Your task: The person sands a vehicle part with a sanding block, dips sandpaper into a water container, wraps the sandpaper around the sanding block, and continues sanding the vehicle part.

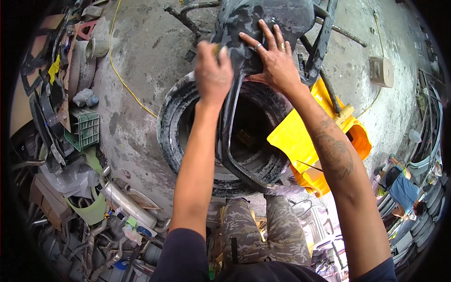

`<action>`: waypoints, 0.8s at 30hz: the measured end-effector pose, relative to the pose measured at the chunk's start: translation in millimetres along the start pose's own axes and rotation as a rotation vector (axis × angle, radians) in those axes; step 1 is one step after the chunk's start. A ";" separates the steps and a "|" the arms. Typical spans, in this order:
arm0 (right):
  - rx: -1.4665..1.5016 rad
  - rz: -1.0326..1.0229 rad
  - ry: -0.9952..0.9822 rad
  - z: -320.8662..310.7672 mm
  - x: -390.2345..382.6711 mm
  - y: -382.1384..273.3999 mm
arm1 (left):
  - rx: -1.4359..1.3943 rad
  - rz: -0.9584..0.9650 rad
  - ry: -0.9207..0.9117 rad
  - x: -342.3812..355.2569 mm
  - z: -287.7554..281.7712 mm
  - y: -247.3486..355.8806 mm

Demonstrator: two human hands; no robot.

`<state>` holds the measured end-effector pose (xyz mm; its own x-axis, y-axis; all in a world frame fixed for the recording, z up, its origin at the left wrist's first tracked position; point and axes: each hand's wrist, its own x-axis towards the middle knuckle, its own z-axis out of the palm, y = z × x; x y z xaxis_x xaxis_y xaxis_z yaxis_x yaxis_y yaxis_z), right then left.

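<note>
A dark, dust-smeared vehicle body panel [293,19] lies across a metal tube stand [324,44] at the top. Its narrow arm, with a woven carbon-like surface, bends down over a dusty tyre [171,141]. My right hand [277,63] rests flat on the panel, fingers spread, rings on two of them. Close to the panel's left edge is my left hand [213,75], slightly blurred and closed. A small yellowish piece [217,49] shows between its thumb and fingers; its kind is unclear, and the panel surface beneath that hand is partly hidden.
A yellow plastic body piece [300,136] lies right of the tyre, under my right forearm. A small stool [381,72] stands farther right. Along the left are a green crate [84,127], a silver muffler [127,204] and scrap parts. A yellow cord [122,80] crosses the concrete floor.
</note>
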<state>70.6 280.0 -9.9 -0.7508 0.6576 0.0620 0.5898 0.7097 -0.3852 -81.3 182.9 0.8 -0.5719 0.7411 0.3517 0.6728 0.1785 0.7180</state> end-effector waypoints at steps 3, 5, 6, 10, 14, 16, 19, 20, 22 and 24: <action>-0.032 0.006 0.020 -0.9 -4.6 17.6 | -0.053 0.054 -0.154 -32.2 -11.6 8.2; -0.042 0.010 0.035 -0.5 -5.3 15.9 | -0.006 0.176 -0.272 -42.2 -5.9 7.4; -0.024 0.015 0.041 0.6 -2.4 8.2 | 0.009 0.182 -0.282 -31.1 -7.3 6.2; -0.028 -0.001 0.038 -2.0 -2.8 7.8 | 0.016 0.370 -0.399 -18.3 -6.7 11.9; -0.033 0.037 0.019 -0.5 -3.5 8.2 | 0.057 0.432 -0.503 -0.7 -4.0 13.5; -0.053 0.019 0.033 -4.8 -1.2 11.0 | 0.045 0.466 -0.550 1.6 -4.2 14.7; -0.020 0.045 0.000 -3.8 -9.3 7.1 | 0.111 0.357 -0.481 -33.8 -16.0 8.6; -0.018 0.054 -0.008 -3.2 -7.4 5.8 | 0.129 0.390 -0.462 -37.8 -16.0 0.8; 0.010 0.046 -0.008 -2.2 -5.1 2.0 | 0.169 0.334 -0.427 -23.7 -11.7 1.0; -0.001 0.023 0.004 -7.9 3.2 3.4 | 0.142 0.087 -0.126 14.6 3.5 -6.0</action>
<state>72.5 286.5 -3.8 -0.7362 0.6744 0.0569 0.6068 0.6949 -0.3858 -92.0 194.9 -0.5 -0.4510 0.8315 0.3244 0.7819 0.1929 0.5928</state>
